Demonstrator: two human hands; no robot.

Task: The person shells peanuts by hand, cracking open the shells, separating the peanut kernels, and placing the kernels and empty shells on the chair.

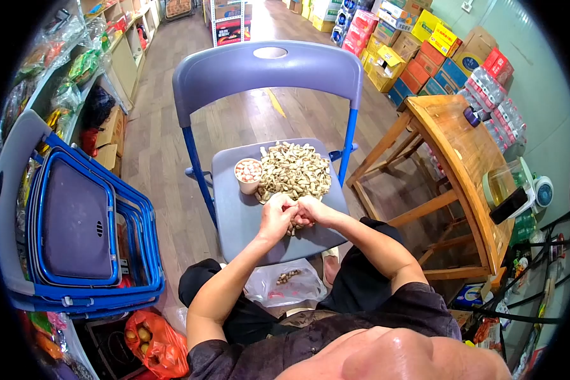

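A heap of unshelled peanuts (pixel 294 168) lies on the seat of a grey folding chair (pixel 234 231) in front of me. At the heap's left edge stands a paper cup (pixel 249 177) filled with pinkish shelled peanuts. My left hand (pixel 277 215) and my right hand (pixel 309 210) meet just below the heap, fingers closed and pressed together. Whatever is pinched between them is too small and too covered to make out. Several peanuts or shells (pixel 292 228) show on the seat beneath my hands.
On the floor under the chair lies a clear plastic bag (pixel 285 282) with some shells on it. Folded blue chairs (pixel 82 221) lean at the left, near a red bag (pixel 161 345) of round items. A wooden table (pixel 446 136) stands right; stacked boxes (pixel 418 63) line the wall.
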